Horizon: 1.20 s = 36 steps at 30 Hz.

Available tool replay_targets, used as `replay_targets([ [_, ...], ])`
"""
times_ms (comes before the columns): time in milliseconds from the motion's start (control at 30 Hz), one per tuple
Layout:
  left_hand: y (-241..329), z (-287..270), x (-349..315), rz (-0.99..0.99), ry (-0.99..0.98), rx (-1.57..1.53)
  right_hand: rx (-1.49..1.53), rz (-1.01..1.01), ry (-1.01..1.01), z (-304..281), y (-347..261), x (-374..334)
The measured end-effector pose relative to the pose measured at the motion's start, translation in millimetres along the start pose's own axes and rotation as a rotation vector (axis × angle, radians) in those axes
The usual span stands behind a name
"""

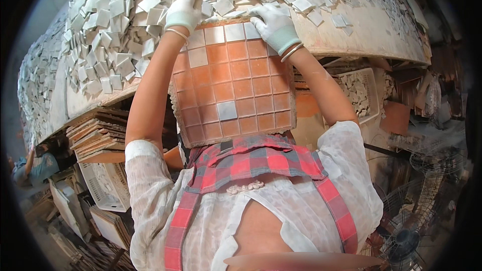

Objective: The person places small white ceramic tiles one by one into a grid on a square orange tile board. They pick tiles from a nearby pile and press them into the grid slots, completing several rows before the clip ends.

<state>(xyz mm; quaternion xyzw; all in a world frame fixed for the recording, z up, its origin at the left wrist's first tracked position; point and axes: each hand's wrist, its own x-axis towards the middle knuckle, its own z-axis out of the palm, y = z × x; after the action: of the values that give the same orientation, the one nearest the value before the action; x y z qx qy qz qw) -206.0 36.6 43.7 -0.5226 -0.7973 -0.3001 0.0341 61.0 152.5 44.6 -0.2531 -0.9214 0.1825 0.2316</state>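
Note:
A terracotta-coloured grid board (pixel 235 77) leans against my lap, its far edge on the table. White square tiles sit in several of its far cells, with one lone white tile (pixel 227 111) nearer me and a pale tile (pixel 198 57) at the left. My left hand (pixel 184 12), in a white glove, is above the far left corner beside the loose tiles, its fingers bent together; what they hold is hidden. My right hand (pixel 274 25), also gloved, is at the far right corner next to a white tile (pixel 252 30), its fingers curled; what they hold is unclear.
Loose white tiles (pixel 115 25) lie heaped across the table (pixel 326 37). Below it on the left are stacked boards (pixel 98 133) and a white crate (pixel 103 185). At the right stand a crate of tile pieces (pixel 359 93) and a wire-caged fan (pixel 406 236). Another person (pixel 35 165) is far left.

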Motion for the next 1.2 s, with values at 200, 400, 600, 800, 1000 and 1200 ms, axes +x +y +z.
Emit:
replay_targets([
  [200, 23, 9, 17, 0.133, -0.348, 0.463, -0.174, -0.077, -0.061, 26, 8, 36],
  [400, 37, 6, 30, 0.100, -0.480, 0.500, -0.171, 0.128, -0.599, 36, 9, 95],
  [600, 7, 10, 26, 0.257, -0.446, 0.523, -0.050, 0.045, -0.266, 20, 28, 99],
  [800, -11, 17, -1, -0.010, 0.137, -0.403, 0.314, 0.369, -0.166, -5, 39, 78],
  [1000, 16, -6, -55, -0.369, -0.226, -1.366, -0.271, 0.310, -0.268, 14, 31, 84],
  [1200, 36, -29, -89, -0.509, -0.180, -1.478, -0.401, 0.260, -0.442, 37, 44, 108],
])
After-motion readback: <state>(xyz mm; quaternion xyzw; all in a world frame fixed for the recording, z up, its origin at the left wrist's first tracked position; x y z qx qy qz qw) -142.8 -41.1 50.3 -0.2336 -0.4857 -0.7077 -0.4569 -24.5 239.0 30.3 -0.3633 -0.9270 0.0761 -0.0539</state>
